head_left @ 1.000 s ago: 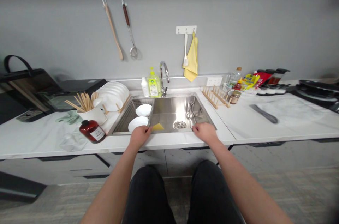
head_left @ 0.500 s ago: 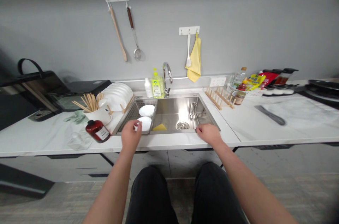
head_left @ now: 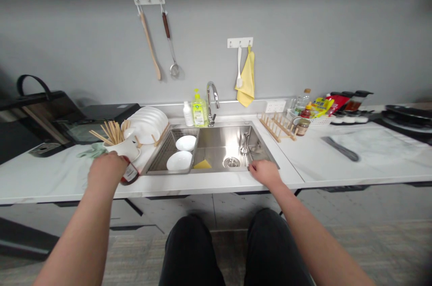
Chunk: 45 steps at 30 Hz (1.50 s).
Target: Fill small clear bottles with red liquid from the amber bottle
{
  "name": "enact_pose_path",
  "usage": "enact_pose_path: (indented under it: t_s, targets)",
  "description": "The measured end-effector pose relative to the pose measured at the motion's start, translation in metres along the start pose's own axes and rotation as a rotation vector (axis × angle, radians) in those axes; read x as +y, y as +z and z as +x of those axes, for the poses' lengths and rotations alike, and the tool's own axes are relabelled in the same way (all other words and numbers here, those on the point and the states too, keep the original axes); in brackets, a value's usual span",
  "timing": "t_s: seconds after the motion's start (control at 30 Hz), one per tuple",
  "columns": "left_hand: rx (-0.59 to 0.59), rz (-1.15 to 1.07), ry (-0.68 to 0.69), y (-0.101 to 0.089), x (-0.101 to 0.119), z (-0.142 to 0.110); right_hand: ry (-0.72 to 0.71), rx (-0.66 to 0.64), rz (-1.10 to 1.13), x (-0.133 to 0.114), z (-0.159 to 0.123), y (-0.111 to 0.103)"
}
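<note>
Fingers [head_left: 116, 158] of the left hand [head_left: 106, 171] reach over a red-brown bottle [head_left: 130, 173] on the white counter [head_left: 189, 183], left of the sink. The hand hides the bottle's upper part, so whether the fingers are closed on it cannot be told. The right hand [head_left: 265, 171], its fingers curled together, rests at the front rim of the steel sink [head_left: 218, 142].

Just behind the bottle, a white container [head_left: 123, 148] bristles with wooden sticks [head_left: 113, 132], near what appears to be a pale green cloth [head_left: 91, 151]. White plates [head_left: 145, 130] stand in a row beside the sink. Two white bowls, one behind [head_left: 186, 143] and one in front [head_left: 179, 161], sit in a basket [head_left: 164, 155] at the sink's left side, and a yellow piece [head_left: 202, 165] lies beside it.

At the back, a white bottle [head_left: 188, 115] and a yellow-green pump bottle [head_left: 199, 112] flank the faucet [head_left: 211, 101] on its left; a wooden peg rack [head_left: 277, 127] stands to the sink's right. Above, a yellow cloth [head_left: 247, 81] hangs next to a white utensil [head_left: 239, 67].
</note>
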<state>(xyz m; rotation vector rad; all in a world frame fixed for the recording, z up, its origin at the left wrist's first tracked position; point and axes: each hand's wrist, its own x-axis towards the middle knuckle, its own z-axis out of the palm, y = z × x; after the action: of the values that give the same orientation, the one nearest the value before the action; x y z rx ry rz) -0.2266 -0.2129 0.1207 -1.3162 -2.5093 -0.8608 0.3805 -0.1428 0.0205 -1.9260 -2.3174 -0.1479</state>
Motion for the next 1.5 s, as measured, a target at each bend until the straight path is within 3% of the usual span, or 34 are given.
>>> enact_pose_path:
  t_s: [0.1,0.23,0.33,0.47,0.57,0.63,0.73,0.87,0.97,1.13,1.27,1.37,1.5]
  targets:
    - [-0.079,0.218,0.055,0.002,-0.005,0.006,-0.010,0.008,-0.008,0.000,-0.001,0.000]
    - [-0.020,0.203,0.004,-0.007,-0.004,0.003,-0.009,0.000,-0.012,0.000,-0.002,-0.001]
    - [0.019,0.232,0.103,-0.019,0.008,-0.016,-0.002,0.002,-0.006,0.000,-0.002,0.000]
    - [0.056,0.129,0.321,-0.031,0.047,-0.053,-0.011,0.020,0.017,0.002,-0.001,0.002]
    - [-0.040,-0.077,0.448,-0.029,0.093,-0.085,-0.010,0.050,0.086,0.005,-0.002,0.006]
    - [-0.181,-0.200,0.516,-0.019,0.128,-0.108,-0.045,0.081,0.218,0.005,-0.003,0.009]
    - [-0.329,-0.318,0.619,0.002,0.179,-0.141,-0.202,0.114,0.590,-0.002,-0.007,0.015]
    - [-0.402,-0.416,0.805,0.031,0.233,-0.175,-0.452,0.048,1.106,-0.025,-0.010,0.023]
    - [-0.390,-0.480,0.866,0.048,0.260,-0.191,-0.514,-0.052,1.282,-0.042,-0.007,0.026]
    - [-0.365,-0.738,0.773,0.078,0.272,-0.206,-0.444,-0.127,1.401,-0.055,-0.001,0.030]
    - [-0.482,-0.992,0.639,0.102,0.268,-0.208,-0.394,-0.103,1.408,-0.055,-0.002,0.028]
    - [-0.569,-1.129,0.619,0.112,0.269,-0.210,-0.377,-0.088,1.365,-0.054,-0.005,0.023]
    - [-0.528,-1.275,0.524,0.120,0.278,-0.223,-0.394,-0.085,1.382,-0.054,-0.006,0.020]
